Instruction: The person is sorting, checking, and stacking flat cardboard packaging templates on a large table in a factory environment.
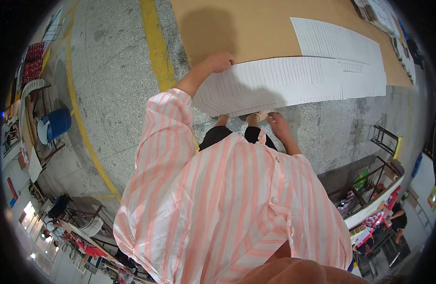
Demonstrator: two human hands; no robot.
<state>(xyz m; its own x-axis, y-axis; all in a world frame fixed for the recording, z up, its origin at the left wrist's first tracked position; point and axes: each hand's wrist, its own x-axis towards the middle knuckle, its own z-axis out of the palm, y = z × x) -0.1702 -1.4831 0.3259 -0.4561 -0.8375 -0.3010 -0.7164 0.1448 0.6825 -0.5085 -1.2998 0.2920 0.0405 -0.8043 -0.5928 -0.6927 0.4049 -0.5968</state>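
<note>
My left hand (pixel 220 62) is closed at the far left corner of a long row of overlapping white sheets (pixel 270 78), its fingertips on their edge. The sheets fan out in narrow steps, and their near edge hangs out past the brown board (pixel 260 28) under them. My right hand (pixel 278 124) is low beside the near edge of the row, fingers loosely apart and nothing visible in them. Farther back on the right, a second fanned group of white sheets (pixel 336 40) lies on the board, partly overlapped by the front row.
Stacked printed sheets (pixel 376 16) lie at the far right edge of the board. Yellow lines (pixel 156 42) run along the grey speckled floor (pixel 109 52). A blue bin (pixel 57 122) stands at left. Benches with goods and other people are behind me on both sides.
</note>
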